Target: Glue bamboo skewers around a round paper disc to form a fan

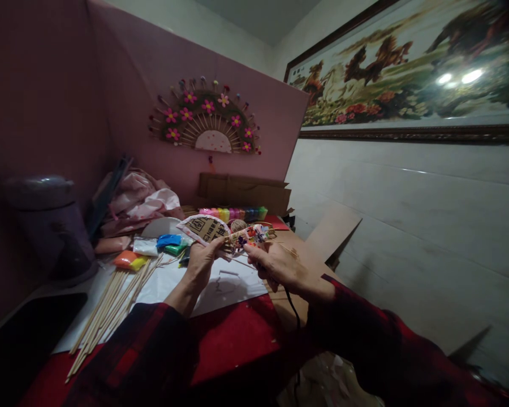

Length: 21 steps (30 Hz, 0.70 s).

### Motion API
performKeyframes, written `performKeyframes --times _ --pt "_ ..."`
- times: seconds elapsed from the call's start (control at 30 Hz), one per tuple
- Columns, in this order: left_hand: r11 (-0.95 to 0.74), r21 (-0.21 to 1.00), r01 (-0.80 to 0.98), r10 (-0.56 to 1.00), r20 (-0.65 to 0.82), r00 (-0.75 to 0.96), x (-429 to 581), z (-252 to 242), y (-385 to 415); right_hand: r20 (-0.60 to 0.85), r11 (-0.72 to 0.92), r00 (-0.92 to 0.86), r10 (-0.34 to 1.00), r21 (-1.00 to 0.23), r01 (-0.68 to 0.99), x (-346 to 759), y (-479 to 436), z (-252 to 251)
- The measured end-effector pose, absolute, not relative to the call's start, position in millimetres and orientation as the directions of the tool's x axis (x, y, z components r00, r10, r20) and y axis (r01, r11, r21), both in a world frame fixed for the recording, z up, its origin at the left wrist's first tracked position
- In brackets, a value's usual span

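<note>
My left hand (pixel 201 264) grips a small fan-shaped piece of cardboard (pixel 210 227) by its lower right part, thumb on top. Pale cloth edges the piece, and dark printing shows on its brown face. My right hand (pixel 280 264) is wrapped round a flower-patterned glue gun (pixel 254 233), whose front points left at the cardboard. From below that hand hangs a black cord (pixel 294 308). The gun's tip is too small and covered to make out, so I cannot tell whether it touches the cardboard. Both hands are held above a white sheet (pixel 237 285) on the table.
Thin wooden sticks (pixel 110 308) lie at the left, beside bagged coloured clay (pixel 127 260) and a dark flat object (pixel 34 322). A tumbler (pixel 51 226) stands behind them. Cardboard strips (pixel 246 192) lean at the back, under a flowered stick fan (pixel 207 116) on the pink panel.
</note>
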<state>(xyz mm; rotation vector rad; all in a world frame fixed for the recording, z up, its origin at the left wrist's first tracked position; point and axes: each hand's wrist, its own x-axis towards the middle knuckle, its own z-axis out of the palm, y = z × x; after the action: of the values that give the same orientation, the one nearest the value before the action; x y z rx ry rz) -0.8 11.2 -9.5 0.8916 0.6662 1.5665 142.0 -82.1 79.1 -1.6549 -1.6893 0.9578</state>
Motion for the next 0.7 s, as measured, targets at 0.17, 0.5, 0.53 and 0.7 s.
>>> performKeyframes --times 0.17,0.5,0.53,0.7 --pt "-0.184 0.814 -0.551 0.981 0.186 -0.053 -0.5 -6.4 9.0 -0.072 -0.018 -0.076 0.994 -0.835 0.55 141.1 -80.2 75.4" --pt "-0.182 0.799 -0.573 0.981 0.186 -0.052 -0.1 -4.8 7.2 -0.068 -0.015 -0.077 0.995 -0.835 0.55 140.5 -79.8 74.7" --pt "-0.183 0.795 -0.579 0.981 0.186 -0.054 -0.1 -4.6 7.0 -0.071 -0.018 -0.073 0.995 -0.827 0.562 140.4 -80.3 75.4" --pt "-0.17 0.796 -0.581 0.984 0.174 -0.05 0.1 -4.9 6.6 -0.077 -0.026 -0.062 0.995 -0.812 0.583 141.6 -82.3 77.3"
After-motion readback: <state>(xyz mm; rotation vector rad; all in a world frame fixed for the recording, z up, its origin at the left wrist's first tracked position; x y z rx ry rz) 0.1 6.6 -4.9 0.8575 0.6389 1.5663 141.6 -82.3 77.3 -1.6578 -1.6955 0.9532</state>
